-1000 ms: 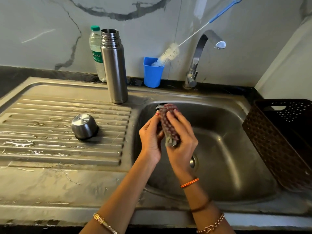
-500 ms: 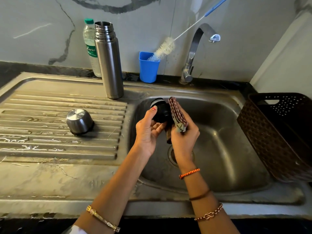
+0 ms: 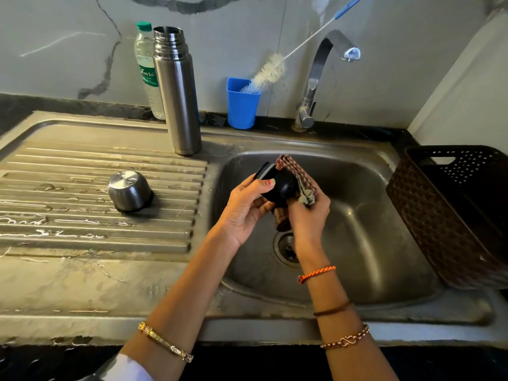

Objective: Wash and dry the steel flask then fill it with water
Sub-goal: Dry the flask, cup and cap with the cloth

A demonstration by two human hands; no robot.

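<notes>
The steel flask [image 3: 176, 92] stands upright and uncapped on the back edge of the drainboard [image 3: 68, 188], just left of the sink basin [image 3: 371, 229] and in front of a plastic water bottle [image 3: 145, 67]. Its steel cup lid [image 3: 129, 190] rests upside down on the drainboard ribs, well apart from the flask.

The step in hand appears to be drying the black stopper [image 3: 276, 185]. The left hand [image 3: 244, 210] holds the stopper over the basin, thumb curled across its side and fingers cupped beneath. The right hand [image 3: 308, 213] grips a folded checked cloth [image 3: 298, 178] and presses it against the stopper's right side; the right fingertips are hidden behind the cloth, so their exact spread cannot be told.

To do this step well, the left hand should turn the stopper in small steps while the cloth stays pressed on, so that every part of the rim is wiped. A cloth edge should be worked into the threads and the seal groove, where water is likely to collect. The grip should stay firm, since a wet stopper may slip into the basin. Work should stay over the basin so drips fall clear of the flask.
</notes>
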